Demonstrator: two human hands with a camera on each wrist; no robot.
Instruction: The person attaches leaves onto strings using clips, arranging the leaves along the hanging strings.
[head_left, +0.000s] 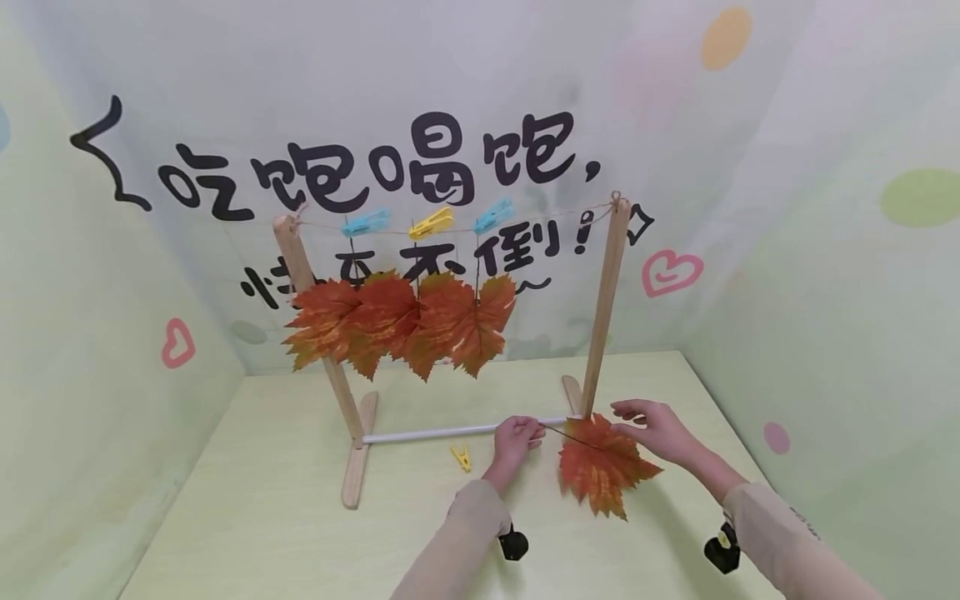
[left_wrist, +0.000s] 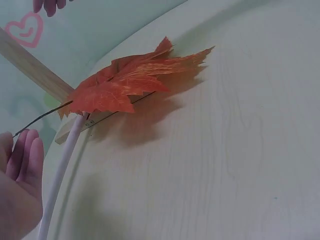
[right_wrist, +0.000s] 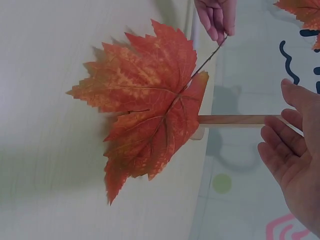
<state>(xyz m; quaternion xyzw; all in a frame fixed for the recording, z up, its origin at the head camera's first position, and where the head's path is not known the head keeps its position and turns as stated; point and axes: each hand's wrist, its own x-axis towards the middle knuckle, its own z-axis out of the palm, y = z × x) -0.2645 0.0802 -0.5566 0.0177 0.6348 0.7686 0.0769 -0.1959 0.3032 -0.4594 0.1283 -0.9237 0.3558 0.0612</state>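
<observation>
My left hand [head_left: 516,443] pinches the thin dark stem of an orange-red maple leaf [head_left: 603,467], held just above the table near the right post. In the left wrist view the leaf [left_wrist: 125,82] casts a shadow on the tabletop below it. My right hand [head_left: 660,429] is beside the leaf with its fingers loosely bent and apart from it; the right wrist view shows nothing in that hand [right_wrist: 295,150]. Several similar leaves [head_left: 397,321] hang by their stems from a string, under two blue clothespins [head_left: 367,222] and a yellow clothespin [head_left: 432,222].
A wooden stand has a left post [head_left: 345,400], a right post [head_left: 606,308] and a white crossbar [head_left: 427,434] low between them. A loose yellow clothespin [head_left: 461,458] lies on the table [head_left: 285,467], left of my left hand. Printed walls enclose the back and sides.
</observation>
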